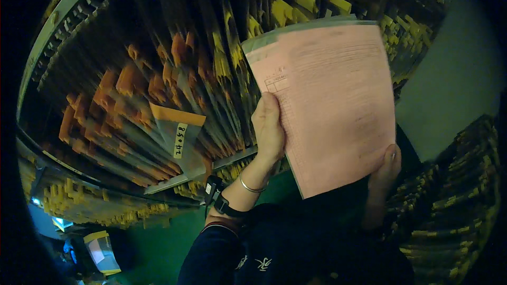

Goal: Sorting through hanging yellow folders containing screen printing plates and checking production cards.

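A stack of pink printed sheets [332,111] is held up in front of me, with greenish sheets or a sleeve showing along its top edge. My left hand [269,126] grips its left edge, thumb on the front and fingers hidden behind. At the lower right corner my right hand [388,166] pinches the sheets, its thumb on the front. A bracelet [251,186] and a black strap with a small device [219,198] are on my left forearm. Left of the sheets, a clear hanging sleeve with an orange top [178,116] and a handwritten label sticks out from the rack.
A metal rack [45,37] holds many hanging sleeves with orange tabs [127,82] and yellow tabs [282,10]. Lower rows with yellow tabs [95,200] run along the left. More racked items [449,190] stand at right. The floor [163,248] is green; a yellow-edged sleeve [103,253] lies lower left.
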### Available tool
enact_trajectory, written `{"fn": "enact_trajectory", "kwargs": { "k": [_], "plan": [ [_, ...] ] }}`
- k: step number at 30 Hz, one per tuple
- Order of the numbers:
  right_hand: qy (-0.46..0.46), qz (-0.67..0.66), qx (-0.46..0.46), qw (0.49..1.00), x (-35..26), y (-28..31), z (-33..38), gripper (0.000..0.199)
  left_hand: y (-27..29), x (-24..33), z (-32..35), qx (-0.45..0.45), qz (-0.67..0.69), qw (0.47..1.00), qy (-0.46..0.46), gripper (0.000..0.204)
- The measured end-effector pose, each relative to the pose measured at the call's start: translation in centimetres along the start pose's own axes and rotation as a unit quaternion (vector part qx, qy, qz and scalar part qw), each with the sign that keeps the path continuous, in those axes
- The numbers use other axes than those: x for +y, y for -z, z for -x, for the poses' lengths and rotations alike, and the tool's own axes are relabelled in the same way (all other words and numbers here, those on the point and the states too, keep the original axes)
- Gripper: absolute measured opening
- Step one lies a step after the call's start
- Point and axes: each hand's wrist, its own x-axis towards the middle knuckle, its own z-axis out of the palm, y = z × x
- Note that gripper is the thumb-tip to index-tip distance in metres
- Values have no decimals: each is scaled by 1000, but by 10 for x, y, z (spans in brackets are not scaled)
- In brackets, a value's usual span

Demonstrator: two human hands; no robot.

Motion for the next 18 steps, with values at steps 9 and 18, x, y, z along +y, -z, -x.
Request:
{"fn": "enact_trajectory", "kwargs": {
  "k": [9, 18],
  "plan": [
    [33, -38, 13, 999, 19, 36, 21, 34, 17, 18, 4, -36, -8, 999, -17, 49],
    [6, -71, 125, 990, 8, 94, 31, 35, 45, 25, 10, -144, -157, 977, 14, 26]
  ]
}}
